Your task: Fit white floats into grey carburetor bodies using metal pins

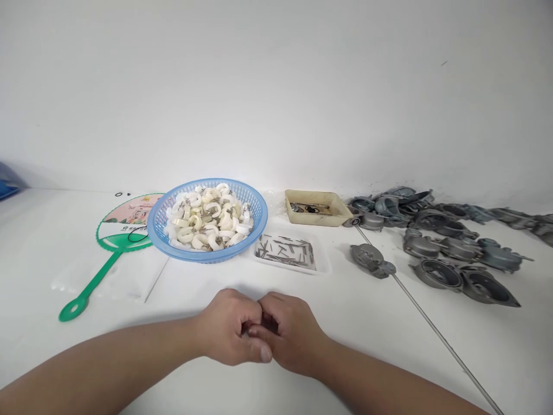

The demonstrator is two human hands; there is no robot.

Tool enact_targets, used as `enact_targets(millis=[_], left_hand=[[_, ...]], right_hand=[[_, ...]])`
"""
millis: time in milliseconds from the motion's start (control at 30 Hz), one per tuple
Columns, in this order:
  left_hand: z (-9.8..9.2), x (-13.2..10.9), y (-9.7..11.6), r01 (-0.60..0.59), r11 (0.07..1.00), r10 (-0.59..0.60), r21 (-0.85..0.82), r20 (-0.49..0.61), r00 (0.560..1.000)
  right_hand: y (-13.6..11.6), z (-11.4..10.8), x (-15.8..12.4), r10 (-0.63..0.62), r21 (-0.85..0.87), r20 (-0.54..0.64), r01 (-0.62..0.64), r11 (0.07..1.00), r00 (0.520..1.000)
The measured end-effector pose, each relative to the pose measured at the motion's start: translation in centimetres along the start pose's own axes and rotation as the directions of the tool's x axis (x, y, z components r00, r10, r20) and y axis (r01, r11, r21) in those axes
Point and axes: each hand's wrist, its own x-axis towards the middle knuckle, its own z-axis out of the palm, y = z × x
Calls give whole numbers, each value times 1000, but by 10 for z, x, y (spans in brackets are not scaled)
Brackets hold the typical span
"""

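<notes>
My left hand [231,328] and my right hand [291,331] meet at the front middle of the white table, knuckles touching and thumbs close together. Both are closed with curled fingers; no object shows in either, though the palms are hidden. Just beyond them lies a shallow clear tray [285,253] of thin metal pins. Behind my left hand stands a blue plastic basket [207,256], heaped with white curved plastic pieces [211,216] that have small metal parts on them.
A green-handled fan [97,279] lies at the left, partly under the basket. At the back is a cream bin [319,218] with small dark items. Grey metal castings [440,274] cover the right side. One casting [367,257] sits apart by a long seam [444,343] in the tabletop.
</notes>
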Motion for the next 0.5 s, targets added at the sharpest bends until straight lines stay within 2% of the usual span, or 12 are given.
enact_targets(millis=[200,367,500], left_hand=[[1,0,0,-37,998,38,-44,24,999],[4,0,0,-27,1000,28,11,-27,999],[1,0,1,-53,998,54,38,-13,998]], right_hand=[[2,1,-1,-18,-3,-36,18,1000,999],[3,2,-1,-6,13,-19,6,1000,1000],[2,1,-1,-19,5,-19,19,1000,1000]])
